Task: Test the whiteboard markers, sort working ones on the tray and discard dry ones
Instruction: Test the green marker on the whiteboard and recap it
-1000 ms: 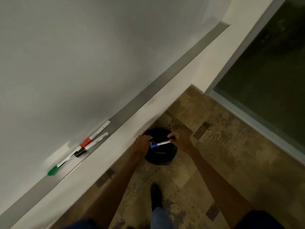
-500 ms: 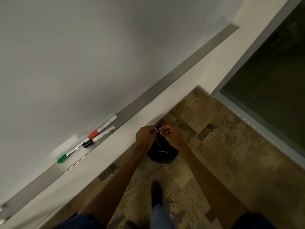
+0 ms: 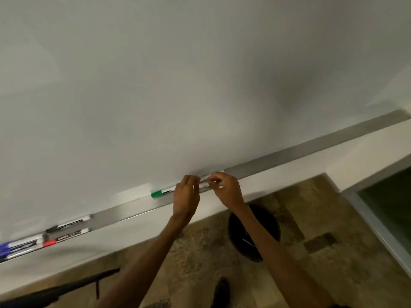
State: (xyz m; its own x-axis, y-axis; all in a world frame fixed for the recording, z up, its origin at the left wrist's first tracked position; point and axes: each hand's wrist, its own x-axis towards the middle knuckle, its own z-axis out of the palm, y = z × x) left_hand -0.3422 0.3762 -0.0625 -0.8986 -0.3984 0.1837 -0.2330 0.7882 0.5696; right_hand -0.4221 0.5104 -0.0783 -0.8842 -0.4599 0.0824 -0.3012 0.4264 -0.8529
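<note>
Both hands are at the metal tray point(image 3: 289, 152) under the whiteboard point(image 3: 200, 85). My left hand point(image 3: 185, 194) and my right hand point(image 3: 226, 190) pinch the two ends of a red marker point(image 3: 203, 181), which shows only as a blurred sliver between the fingers. A green-capped marker point(image 3: 159, 193) lies on the tray just left of my left hand. Farther left on the tray lie a black marker point(image 3: 66, 224), a red-capped marker point(image 3: 66, 238) and a blue one point(image 3: 13, 250). The black bin point(image 3: 266, 227) stands on the floor below my right forearm, with thin markers inside.
A patterned tile floor point(image 3: 333, 252) runs under the wall ledge. A dark glass panel with a grey frame point(image 3: 378, 223) is at the right. A dark bar-shaped object point(image 3: 66, 287) sits at the lower left. My shoe point(image 3: 220, 290) is at the bottom.
Both hands rose from over the bin to the tray. The blue marker they held a second ago is gone from them. The view swung left, showing more markers on the tray.
</note>
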